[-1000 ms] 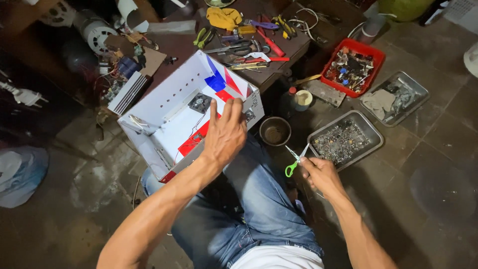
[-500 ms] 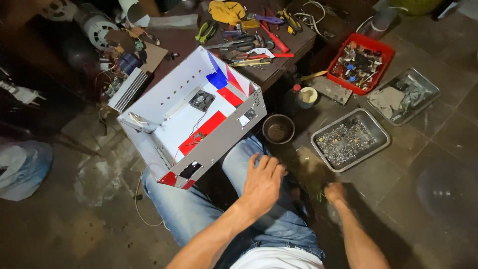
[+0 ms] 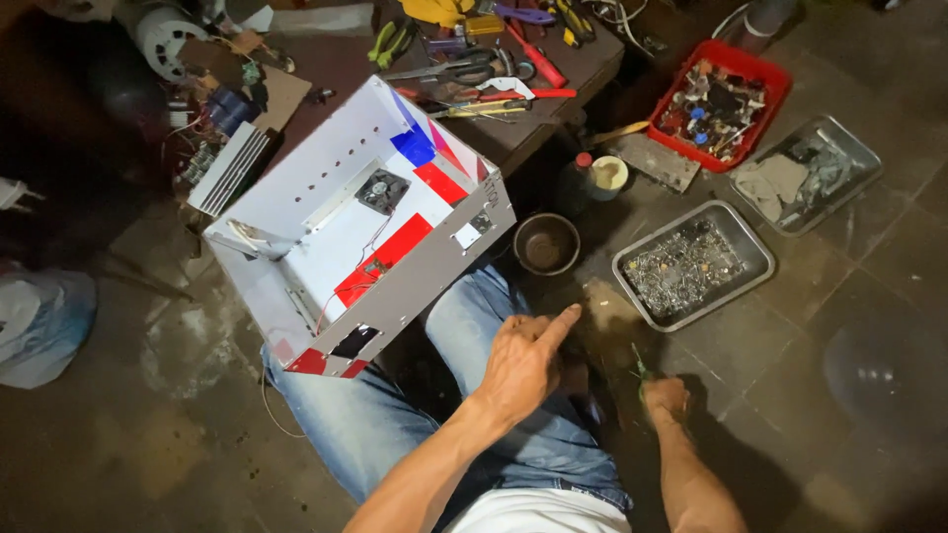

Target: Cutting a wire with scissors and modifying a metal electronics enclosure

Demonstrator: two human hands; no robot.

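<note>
A white open-topped metal case (image 3: 360,222) with red and blue patches and a small fan inside rests tilted against my jeans-clad knees. My left hand (image 3: 523,360) hovers over my right thigh, fingers loosely spread, index finger pointing to the right, holding nothing. My right hand (image 3: 664,395) is low by the dark floor, curled around a small green-handled tool (image 3: 640,367) that is mostly hidden in shadow.
A small dark bowl (image 3: 546,243) sits on the floor by my knee. To the right lie a metal tray of screws (image 3: 691,265), a second metal tray (image 3: 810,173) and a red bin of parts (image 3: 721,99). A low table (image 3: 494,59) holds scissors, pliers and screwdrivers.
My left hand has left the white case and dropped back over my thigh. My right hand with the green-handled tool has sunk from beside the screw tray toward the floor.
</note>
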